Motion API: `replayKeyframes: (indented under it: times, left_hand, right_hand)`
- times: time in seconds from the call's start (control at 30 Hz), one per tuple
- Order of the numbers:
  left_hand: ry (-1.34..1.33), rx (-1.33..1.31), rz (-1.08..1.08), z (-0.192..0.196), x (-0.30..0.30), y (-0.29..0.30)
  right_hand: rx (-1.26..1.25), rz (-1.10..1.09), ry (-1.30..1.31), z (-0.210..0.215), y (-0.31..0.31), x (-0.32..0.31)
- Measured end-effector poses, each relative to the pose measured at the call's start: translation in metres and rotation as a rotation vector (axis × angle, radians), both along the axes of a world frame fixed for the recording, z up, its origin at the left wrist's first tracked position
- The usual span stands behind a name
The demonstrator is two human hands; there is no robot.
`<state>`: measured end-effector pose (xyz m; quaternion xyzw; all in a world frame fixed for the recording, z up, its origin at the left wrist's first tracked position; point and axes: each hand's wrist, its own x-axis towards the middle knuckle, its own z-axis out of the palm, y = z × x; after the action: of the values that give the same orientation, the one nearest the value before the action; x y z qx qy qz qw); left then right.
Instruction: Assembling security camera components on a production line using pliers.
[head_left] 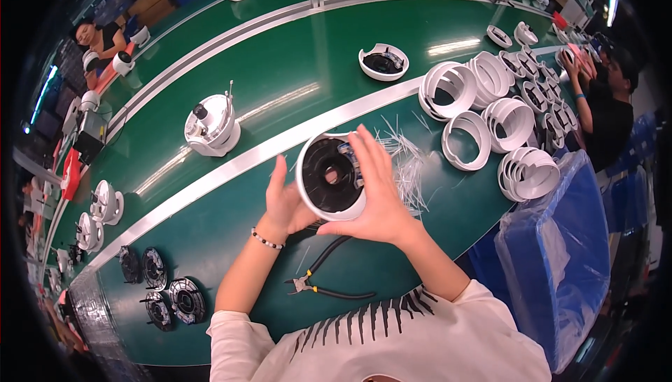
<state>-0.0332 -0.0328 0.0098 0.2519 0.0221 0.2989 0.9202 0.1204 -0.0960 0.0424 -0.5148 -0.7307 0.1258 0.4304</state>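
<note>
My right hand [381,200] grips a round white camera housing [353,208] over the bench, fingers over its upper right rim and thumb along the bottom. Black inner plate and a small blue circuit board show in its open face, with a hole near the middle. At the housing's lower left is my left hand [285,203], its thumb stretched up and apart from the rim. The other left fingers are partly hidden behind the shell; whether they touch it I cannot tell. Below lie side cutters [302,284] with black and yellow handles, jaws to the left.
White cable ties [406,165] are scattered right of my hands, beside several white rings [465,140]. A blue lined bin [553,256] stands at the right. Black round parts [187,301] lie left. Beyond a metal rail [266,151] sit a white camera [212,124] and another housing [383,63]. Co-workers sit at both sides.
</note>
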Motion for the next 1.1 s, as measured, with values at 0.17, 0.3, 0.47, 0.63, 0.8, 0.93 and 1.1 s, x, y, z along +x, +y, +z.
replayKeyframes:
  times: [0.17,0.3,0.47,0.63,0.8,0.93,1.1]
  left_hand:
    - [0.134,-0.117,0.143,-0.002,0.006,0.002]
    - [0.163,-0.094,0.150,0.002,-0.002,0.003]
    - [0.138,-0.070,0.103,0.004,-0.010,0.004]
    - [0.120,-0.063,0.077,0.004,-0.013,0.002]
    - [0.100,-0.094,0.243,-0.002,-0.007,0.000]
    - [0.096,-0.116,0.246,-0.001,-0.011,-0.001]
    - [0.158,-0.172,0.406,-0.004,-0.007,0.001]
  right_hand:
    - [0.032,-0.004,-0.060,-0.009,0.000,-0.009]
    - [0.050,0.003,-0.072,-0.002,0.002,-0.016]
    - [0.023,0.116,-0.156,0.010,0.006,-0.013]
    - [0.001,0.196,-0.190,0.017,0.012,-0.007]
    - [0.068,0.098,-0.141,-0.004,0.014,-0.015]
    - [0.099,0.015,-0.114,-0.010,0.011,-0.027]
    - [0.076,0.011,-0.085,-0.033,0.020,-0.027]
